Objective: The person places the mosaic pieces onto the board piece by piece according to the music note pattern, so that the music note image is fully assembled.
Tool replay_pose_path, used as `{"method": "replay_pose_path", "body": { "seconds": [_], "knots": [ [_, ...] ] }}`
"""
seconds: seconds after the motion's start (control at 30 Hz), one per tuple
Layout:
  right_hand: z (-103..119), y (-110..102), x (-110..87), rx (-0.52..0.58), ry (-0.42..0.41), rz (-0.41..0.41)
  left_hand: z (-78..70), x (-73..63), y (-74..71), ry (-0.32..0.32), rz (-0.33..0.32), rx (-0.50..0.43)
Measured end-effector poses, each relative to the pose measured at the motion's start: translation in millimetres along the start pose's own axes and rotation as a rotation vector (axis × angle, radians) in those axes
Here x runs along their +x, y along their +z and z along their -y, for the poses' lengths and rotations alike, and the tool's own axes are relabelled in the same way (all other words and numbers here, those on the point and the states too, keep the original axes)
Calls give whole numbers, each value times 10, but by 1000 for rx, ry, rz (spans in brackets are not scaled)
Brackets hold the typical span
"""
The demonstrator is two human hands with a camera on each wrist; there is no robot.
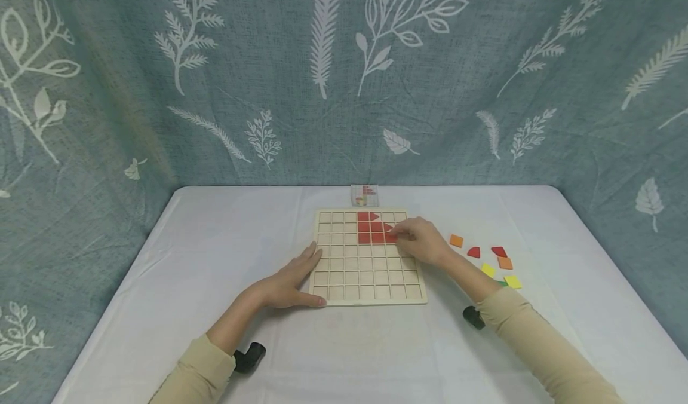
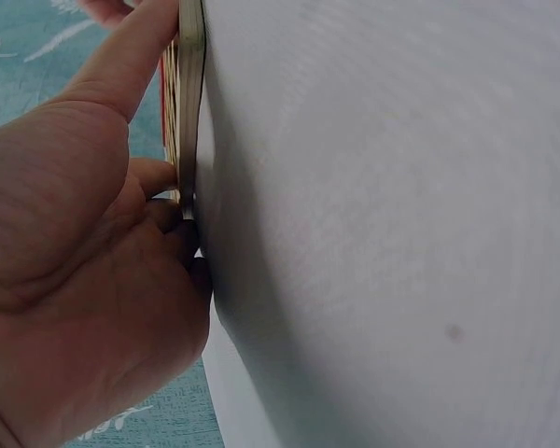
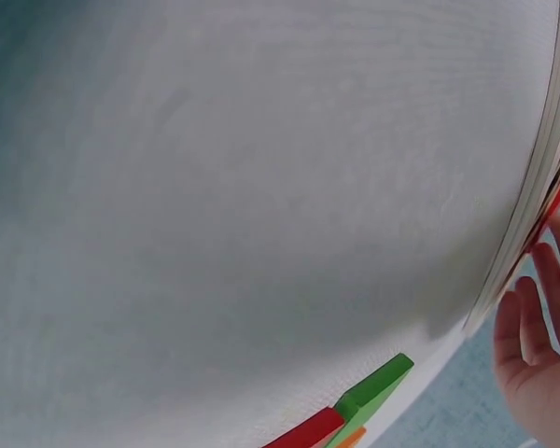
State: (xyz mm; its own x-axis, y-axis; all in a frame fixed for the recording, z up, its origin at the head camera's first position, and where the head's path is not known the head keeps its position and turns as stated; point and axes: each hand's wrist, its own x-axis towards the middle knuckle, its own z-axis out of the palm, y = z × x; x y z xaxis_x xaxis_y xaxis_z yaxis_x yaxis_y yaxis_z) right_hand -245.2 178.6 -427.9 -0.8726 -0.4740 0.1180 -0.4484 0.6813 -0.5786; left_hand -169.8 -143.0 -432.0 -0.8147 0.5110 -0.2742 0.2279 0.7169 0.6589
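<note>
A pale wooden grid board [image 1: 344, 272] lies on the white table, with several red tiles [image 1: 364, 227] set in its upper middle cells. My left hand [image 1: 292, 278] rests spread at the board's left side, its thumb along the near left corner. The left wrist view has its fingers [image 2: 154, 175] against the board's edge. Over the board's upper right part, my right hand [image 1: 421, 239] pinches a red tile [image 1: 390, 238] with thumb and forefinger, low at the third row. The fingers partly cover that tile. In the right wrist view its other fingers [image 3: 532, 317] are loosely bent.
Right of the board lie loose tiles: orange [image 1: 456, 241], red [image 1: 473, 252], yellow [image 1: 513, 282] and a mostly hidden green one [image 3: 378, 387]. A small card with a coloured pattern [image 1: 365, 195] is behind the board. A patterned blue-green curtain [image 1: 344, 135] hangs beyond the table.
</note>
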Motion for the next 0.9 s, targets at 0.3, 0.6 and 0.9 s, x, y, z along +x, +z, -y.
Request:
{"method": "replay_pose_path", "body": {
  "seconds": [0.3, 0.6, 0.9],
  "knots": [
    [-15, 25, 5, -8, -11, -6, 6, 17, 15, -5, -4, 0],
    [14, 6, -35, 43, 55, 6, -8, 11, 3, -2, 1, -6],
    [-28, -193, -205, 129, 233, -49, -11, 3, -8, 2, 8, -9]
  ]
}}
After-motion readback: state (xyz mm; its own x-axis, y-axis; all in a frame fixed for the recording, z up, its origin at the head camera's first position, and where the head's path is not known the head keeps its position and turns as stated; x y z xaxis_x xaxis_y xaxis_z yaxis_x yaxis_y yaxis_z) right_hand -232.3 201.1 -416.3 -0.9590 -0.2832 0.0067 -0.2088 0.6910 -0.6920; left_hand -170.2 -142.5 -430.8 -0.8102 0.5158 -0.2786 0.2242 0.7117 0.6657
